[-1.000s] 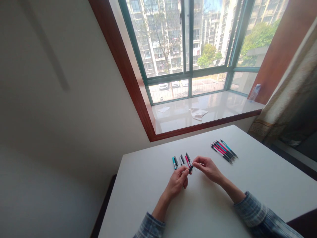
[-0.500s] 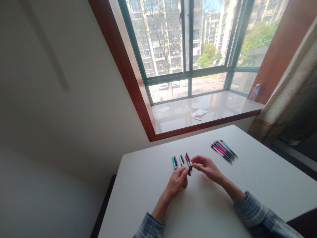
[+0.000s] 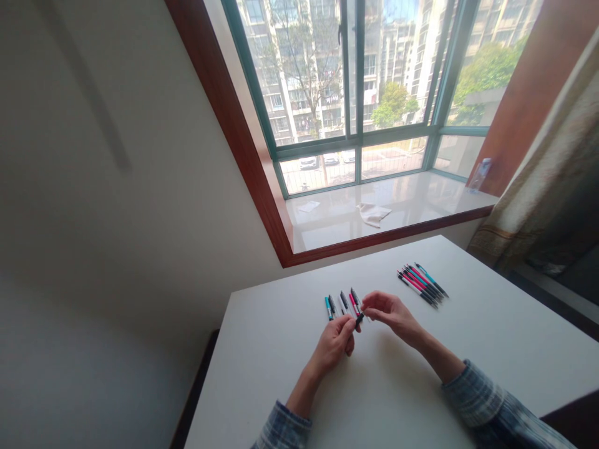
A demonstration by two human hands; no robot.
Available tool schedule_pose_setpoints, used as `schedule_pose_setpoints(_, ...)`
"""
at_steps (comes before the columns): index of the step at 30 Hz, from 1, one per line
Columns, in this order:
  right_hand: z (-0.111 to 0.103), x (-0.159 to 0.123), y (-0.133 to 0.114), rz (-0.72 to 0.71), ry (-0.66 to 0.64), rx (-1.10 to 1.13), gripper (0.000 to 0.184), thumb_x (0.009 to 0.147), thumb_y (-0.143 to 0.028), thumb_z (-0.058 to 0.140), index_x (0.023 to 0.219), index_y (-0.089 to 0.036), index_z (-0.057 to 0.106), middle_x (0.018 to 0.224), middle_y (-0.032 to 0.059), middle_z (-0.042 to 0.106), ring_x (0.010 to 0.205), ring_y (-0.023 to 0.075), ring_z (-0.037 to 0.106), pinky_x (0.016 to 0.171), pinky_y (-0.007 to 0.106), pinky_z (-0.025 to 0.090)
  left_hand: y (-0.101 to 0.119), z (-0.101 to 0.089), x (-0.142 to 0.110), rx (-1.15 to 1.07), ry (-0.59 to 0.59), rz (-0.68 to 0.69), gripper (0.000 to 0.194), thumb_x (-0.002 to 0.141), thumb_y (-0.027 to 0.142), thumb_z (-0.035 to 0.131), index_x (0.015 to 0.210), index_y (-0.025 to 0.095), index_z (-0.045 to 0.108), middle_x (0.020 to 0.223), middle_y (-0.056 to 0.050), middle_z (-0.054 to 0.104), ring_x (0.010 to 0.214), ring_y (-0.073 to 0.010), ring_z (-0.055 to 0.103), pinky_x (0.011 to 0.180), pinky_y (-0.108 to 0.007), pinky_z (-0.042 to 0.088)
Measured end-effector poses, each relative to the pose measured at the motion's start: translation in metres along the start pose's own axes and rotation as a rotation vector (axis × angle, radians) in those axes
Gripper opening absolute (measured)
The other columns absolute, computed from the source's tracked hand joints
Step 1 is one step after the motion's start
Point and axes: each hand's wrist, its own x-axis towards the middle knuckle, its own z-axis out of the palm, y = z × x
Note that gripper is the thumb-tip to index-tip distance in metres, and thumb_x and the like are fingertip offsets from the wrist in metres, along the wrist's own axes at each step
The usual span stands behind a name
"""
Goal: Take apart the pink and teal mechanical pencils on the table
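Note:
My left hand (image 3: 336, 342) and my right hand (image 3: 392, 315) meet over the white table (image 3: 397, 386), both pinched on one small pen part (image 3: 360, 318) with a black end. The left fingers grip its near end, the right fingertips its far end. Just behind the hands lies a short row of pen pieces (image 3: 343, 304) in teal, black, white and pink. A bundle of several whole pens (image 3: 422, 284), pink, teal and black, lies further right on the table.
Beyond the table's far edge runs a white marble window sill (image 3: 421, 206) with a crumpled white cloth (image 3: 373, 214) and a small plastic bottle (image 3: 478, 174) at its right end. A beige curtain (image 3: 543, 181) hangs at the right. The wall is at the left.
The hands have barely shifted; the right fingers have closed in slightly toward the left hand on the pen part.

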Motion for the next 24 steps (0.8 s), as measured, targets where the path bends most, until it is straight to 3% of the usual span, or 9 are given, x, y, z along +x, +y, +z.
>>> schedule_pose_setpoints(8,-0.001,0.000,0.001,0.025,-0.014,0.065,0.035,0.079,-0.041,0.084,0.103,-0.020,0.069,0.100,0.0066,0.075,0.092,0.0222,0.070,0.088,0.038,0.054,0.001,0.000,0.000,0.012,0.004,0.000,0.048,0.095,0.062,0.050,0.086,0.016,0.060,0.047,0.008,0.042,0.043,-0.0102,0.042,0.047,-0.022,0.033)
schedule_pose_setpoints(16,-0.002,0.003,0.012,0.007,0.041,0.126,0.043,0.078,-0.041,0.085,0.112,-0.022,0.066,0.094,0.0049,0.074,0.085,0.0192,0.068,0.081,0.034,0.053,0.001,0.000,0.001,-0.007,0.001,-0.005,0.049,0.094,0.063,0.051,0.086,0.016,0.060,0.047,0.007,0.045,0.043,-0.0099,0.040,0.048,-0.022,0.031)
schedule_pose_setpoints(21,-0.001,0.002,0.014,-0.031,0.031,0.122,0.039,0.079,-0.045,0.083,0.106,-0.021,0.067,0.092,0.0051,0.074,0.081,0.0191,0.068,0.079,0.035,0.054,-0.002,-0.001,0.001,-0.028,-0.008,-0.015,0.050,0.094,0.064,0.050,0.084,0.016,0.060,0.047,0.008,0.042,0.043,-0.0101,0.039,0.049,-0.022,0.034)
schedule_pose_setpoints(24,-0.007,0.005,0.014,-0.053,0.112,0.075,0.038,0.079,-0.045,0.083,0.104,-0.021,0.068,0.094,0.0061,0.075,0.087,0.0208,0.070,0.082,0.035,0.055,-0.002,-0.001,0.001,-0.025,-0.001,-0.016,0.050,0.093,0.064,0.050,0.084,0.016,0.060,0.047,0.008,0.043,0.043,-0.0102,0.040,0.049,-0.022,0.033)
